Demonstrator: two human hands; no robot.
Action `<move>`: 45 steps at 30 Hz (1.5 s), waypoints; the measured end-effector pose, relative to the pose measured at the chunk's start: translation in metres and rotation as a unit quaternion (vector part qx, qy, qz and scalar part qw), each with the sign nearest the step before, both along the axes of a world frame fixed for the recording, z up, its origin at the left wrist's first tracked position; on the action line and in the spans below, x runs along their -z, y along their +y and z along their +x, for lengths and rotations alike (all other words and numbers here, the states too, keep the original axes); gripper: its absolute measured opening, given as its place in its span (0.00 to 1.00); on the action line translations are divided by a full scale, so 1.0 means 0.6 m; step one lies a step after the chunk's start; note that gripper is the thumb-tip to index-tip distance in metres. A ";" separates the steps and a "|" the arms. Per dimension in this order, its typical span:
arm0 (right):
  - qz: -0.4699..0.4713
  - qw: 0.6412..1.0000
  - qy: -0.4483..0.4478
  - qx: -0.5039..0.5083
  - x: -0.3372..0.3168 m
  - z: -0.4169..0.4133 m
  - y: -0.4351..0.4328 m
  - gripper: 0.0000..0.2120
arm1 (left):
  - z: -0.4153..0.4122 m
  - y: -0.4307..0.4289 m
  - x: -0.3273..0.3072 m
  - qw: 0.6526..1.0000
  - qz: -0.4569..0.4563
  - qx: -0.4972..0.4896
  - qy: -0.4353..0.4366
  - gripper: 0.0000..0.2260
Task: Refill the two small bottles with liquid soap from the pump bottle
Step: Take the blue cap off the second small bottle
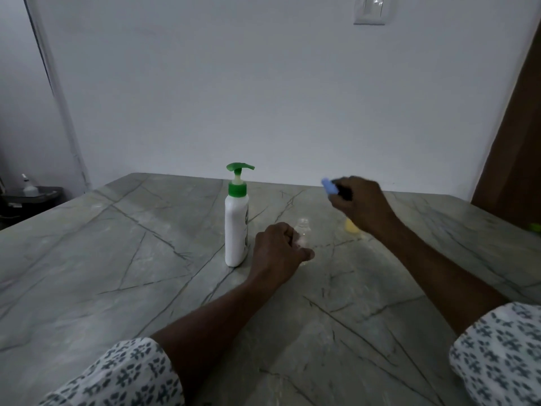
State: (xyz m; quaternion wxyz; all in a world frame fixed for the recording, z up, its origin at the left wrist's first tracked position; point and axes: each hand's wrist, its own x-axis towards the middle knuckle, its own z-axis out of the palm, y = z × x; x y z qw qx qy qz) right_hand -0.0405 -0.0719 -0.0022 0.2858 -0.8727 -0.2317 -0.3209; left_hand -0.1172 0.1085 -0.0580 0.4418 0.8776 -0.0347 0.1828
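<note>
A white pump bottle (236,227) with a green pump head stands upright on the marble table (117,259). Just right of it my left hand (276,253) grips a small clear bottle (303,230), whose open neck shows above my fingers. Further right my right hand (361,205) is raised above the table and pinches a blue cap (329,186). Behind my right wrist stands a second small bottle (351,227) with yellowish contents, mostly hidden by the hand.
A green object (535,227) lies at the table's right edge. A brown door (515,142) stands at the right, and a dark low stand with a small bottle (29,187) sits off the table at far left.
</note>
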 end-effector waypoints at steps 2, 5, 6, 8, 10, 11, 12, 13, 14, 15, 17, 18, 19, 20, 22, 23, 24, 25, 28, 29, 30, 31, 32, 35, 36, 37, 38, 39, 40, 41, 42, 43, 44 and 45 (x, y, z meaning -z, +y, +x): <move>-0.114 0.993 0.013 0.029 0.039 0.016 0.002 0.12 | 0.001 0.000 0.001 1.000 0.007 -0.002 -0.002 0.15; -0.258 0.962 0.012 0.092 0.077 0.028 0.003 0.12 | 0.002 0.000 0.003 1.000 0.012 -0.007 -0.006 0.16; -0.285 0.953 0.013 0.105 0.084 0.029 0.002 0.12 | 0.003 0.000 0.004 1.000 0.014 -0.007 -0.006 0.16; -0.302 0.947 0.020 0.111 0.094 0.031 0.000 0.12 | 0.005 0.002 0.005 1.000 0.016 -0.007 -0.004 0.16; -0.313 0.942 0.025 0.119 0.099 0.035 -0.006 0.13 | 0.005 0.002 0.005 1.000 0.018 -0.005 0.001 0.16; -0.323 0.937 0.029 0.130 0.100 0.036 -0.009 0.13 | 0.006 0.002 0.005 1.000 0.018 -0.004 0.002 0.16; -0.332 0.932 0.032 0.141 0.100 0.036 -0.010 0.13 | 0.006 0.002 0.005 1.000 0.018 -0.004 0.003 0.17; -0.337 0.929 0.034 0.151 0.099 0.037 -0.011 0.12 | 0.006 0.002 0.005 1.000 0.018 -0.003 0.005 0.17; -0.339 0.927 0.037 0.158 0.098 0.037 -0.012 0.12 | 0.006 0.002 0.004 1.000 0.017 -0.002 0.008 0.17; -0.337 0.926 0.039 0.163 0.097 0.038 -0.014 0.11 | 0.005 0.002 0.004 1.000 0.016 0.000 0.010 0.17; -0.331 0.928 0.047 0.165 0.098 0.039 -0.017 0.11 | 0.005 0.002 0.004 1.000 0.013 0.000 0.011 0.17; -0.325 0.930 0.049 0.162 0.098 0.040 -0.019 0.12 | 0.005 0.002 0.005 1.000 0.011 -0.001 0.012 0.17; -0.321 0.932 0.049 0.159 0.098 0.040 -0.020 0.13 | 0.005 0.002 0.006 1.000 0.008 -0.002 0.011 0.17; -0.315 0.934 0.052 0.160 0.098 0.040 -0.021 0.14 | 0.005 0.002 0.006 1.000 0.003 -0.002 0.010 0.17; -0.295 0.940 0.069 0.160 0.097 0.042 -0.024 0.16 | 0.003 0.002 0.006 1.000 -0.006 0.001 0.012 0.17; -0.279 0.944 0.077 0.159 0.098 0.043 -0.026 0.18 | 0.002 0.002 0.006 1.000 -0.009 0.003 0.011 0.17; -0.261 0.949 0.085 0.156 0.098 0.043 -0.027 0.19 | 0.000 0.002 0.006 1.000 -0.011 0.005 0.010 0.16; -0.238 0.955 0.088 0.151 0.098 0.043 -0.028 0.20 | -0.002 0.001 0.005 1.000 -0.013 0.007 0.009 0.16; -0.117 0.980 0.093 0.130 0.082 0.033 -0.031 0.21 | -0.004 0.001 0.004 1.000 -0.011 0.013 0.008 0.16; -0.062 0.987 0.107 0.105 0.072 0.024 -0.030 0.21 | -0.005 0.001 0.004 1.000 -0.009 0.014 0.007 0.16; -0.020 0.989 0.130 0.065 0.063 0.012 -0.029 0.20 | -0.005 0.002 0.004 1.000 -0.007 0.015 0.006 0.16; 0.005 0.987 0.162 0.015 0.056 -0.001 -0.028 0.20 | -0.005 0.002 0.004 1.000 -0.008 0.015 0.005 0.16; 0.011 0.980 0.198 -0.031 0.053 -0.016 -0.025 0.19 | -0.006 0.002 0.005 1.000 -0.009 0.015 0.003 0.17; -0.031 0.978 0.204 -0.034 0.064 -0.038 -0.021 0.17 | -0.007 0.001 0.006 1.000 -0.019 0.013 0.000 0.22; -0.040 0.985 0.171 0.005 0.065 -0.037 -0.025 0.16 | -0.007 0.002 0.007 1.000 -0.020 0.012 -0.001 0.24; -0.048 0.987 0.144 0.047 0.062 -0.033 -0.033 0.16 | -0.006 0.002 0.008 1.000 -0.019 0.010 -0.002 0.25; -0.062 0.986 0.136 0.075 0.060 -0.026 -0.044 0.17 | -0.005 0.003 0.009 1.000 -0.018 0.009 -0.003 0.25; -0.085 0.982 0.147 0.083 0.062 -0.019 -0.055 0.18 | -0.004 0.003 0.010 1.000 -0.017 0.007 -0.004 0.24; -0.116 0.976 0.170 0.078 0.066 -0.013 -0.064 0.20 | -0.003 0.003 0.011 1.000 -0.015 0.006 -0.005 0.23; -0.150 0.969 0.184 0.069 0.075 -0.007 -0.070 0.21 | -0.001 0.004 0.013 1.000 -0.014 0.005 -0.005 0.22; -0.182 0.963 0.189 0.064 0.086 -0.001 -0.071 0.21 | 0.000 0.004 0.014 1.000 -0.015 0.003 -0.004 0.22; -0.203 0.959 0.185 0.063 0.097 0.005 -0.069 0.21 | 0.001 0.003 0.014 1.000 -0.015 0.002 -0.003 0.21; -0.210 0.958 0.182 0.070 0.105 0.009 -0.064 0.20 | 0.002 0.003 0.014 1.000 -0.016 0.001 -0.004 0.21; -0.204 0.959 0.178 0.078 0.109 0.013 -0.059 0.19 | 0.002 0.003 0.014 1.000 -0.016 0.000 -0.007 0.20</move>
